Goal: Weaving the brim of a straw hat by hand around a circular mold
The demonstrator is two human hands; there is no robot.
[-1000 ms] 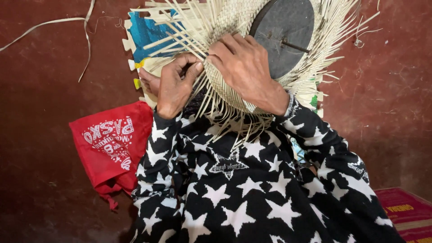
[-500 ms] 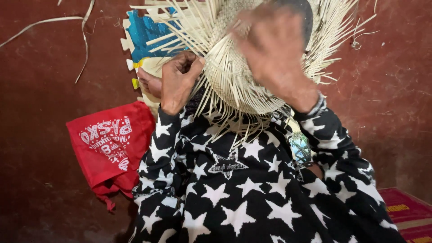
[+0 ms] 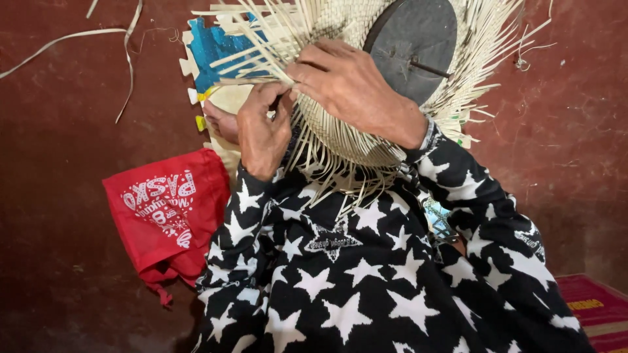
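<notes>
A half-woven pale straw hat (image 3: 340, 134) sits over a round form, whose dark disc with a small peg (image 3: 412, 46) faces me. Loose straw strips (image 3: 255, 39) fan out from its edge all around. My left hand (image 3: 261, 134) is at the left rim of the weave, fingers curled and pinching strips. My right hand (image 3: 356, 88) lies across the woven side, its fingertips meeting the left hand's and gripping the same bunch of strips. Both arms wear black sleeves with white stars (image 3: 340, 274).
A red printed cloth bag (image 3: 163, 209) lies on the dark red floor at the left. A blue foam puzzle mat (image 3: 216, 46) shows behind the hat. Loose straw strips (image 3: 98, 33) trail at the top left. A red mat corner (image 3: 589, 307) is at the bottom right.
My right hand has swung from beside the dark disc leftwards across the weave to meet the left hand. The left hand has stayed at the rim.
</notes>
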